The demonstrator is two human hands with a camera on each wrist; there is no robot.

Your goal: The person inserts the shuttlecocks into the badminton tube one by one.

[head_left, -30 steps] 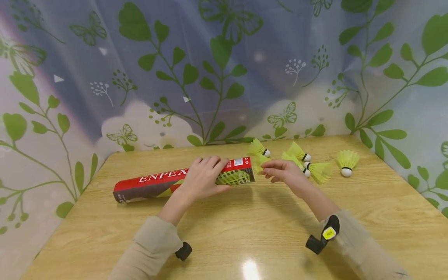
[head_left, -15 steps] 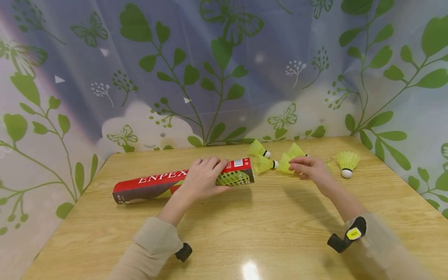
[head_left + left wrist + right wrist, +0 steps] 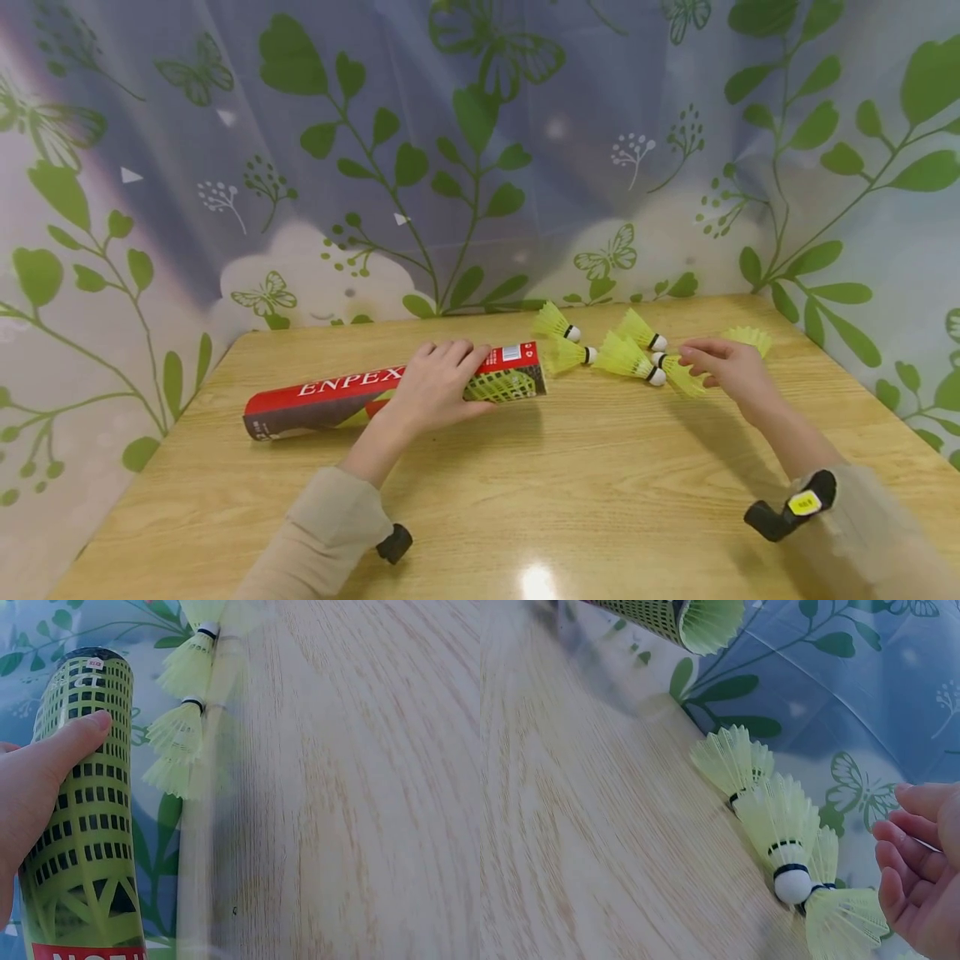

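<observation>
My left hand [image 3: 438,379] grips a long ENPEX shuttlecock tube [image 3: 322,404], red and grey with a green lattice print, lying along the table. In the left wrist view the thumb lies across the lattice of the tube [image 3: 94,817]. A yellow-green feathered skirt [image 3: 712,622] shows at the tube's end in the right wrist view. My right hand [image 3: 731,371] hovers at the right, fingers loosely curled with nothing between them. Beneath and beside it lie a yellow shuttlecock [image 3: 678,379], partly covered, and another [image 3: 746,335], mostly hidden behind the hand.
More yellow shuttlecocks with white corks lie between the tube and the right hand, including one [image 3: 573,353] near the tube's end and one [image 3: 626,358] overlapping its neighbours. A leaf-and-butterfly curtain [image 3: 375,250] hangs behind the wooden table [image 3: 525,483].
My right hand has moved steadily right, from beside the tube's end, past the shuttlecocks, to the far-right ones, uncovering those in the middle. My left hand and the tube have stayed put.
</observation>
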